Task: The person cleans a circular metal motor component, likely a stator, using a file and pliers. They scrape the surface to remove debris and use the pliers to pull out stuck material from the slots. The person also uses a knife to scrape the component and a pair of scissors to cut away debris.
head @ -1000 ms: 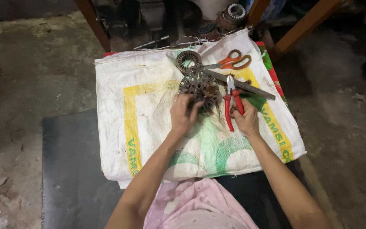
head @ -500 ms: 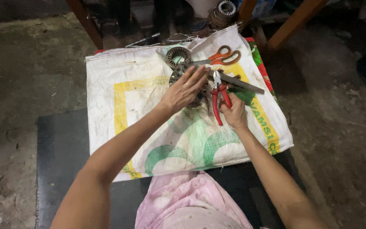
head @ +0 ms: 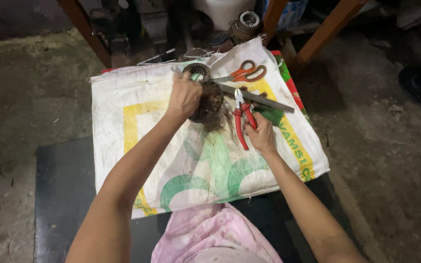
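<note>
My left hand [head: 184, 96] grips a dark, rusty round motor part with wire windings [head: 210, 102], tilted up off a white woven sack [head: 137, 122]. Loose wire strands hang from its lower edge. My right hand [head: 260, 136] holds red-handled pliers [head: 242, 119], whose jaws point up beside the part. Both hands are over the middle of the sack.
On the sack's far edge lie orange-handled scissors [head: 243, 73], a second ring-shaped wound part [head: 197, 71] and a long flat metal file [head: 259, 97]. The sack covers a dark board [head: 64, 190]. Wooden legs [head: 325, 34] and more round metal parts [head: 248, 20] stand beyond, on a concrete floor.
My left hand has closed over the round part and lifted it on edge. The pliers stay in my right hand, now nearer the part's side.
</note>
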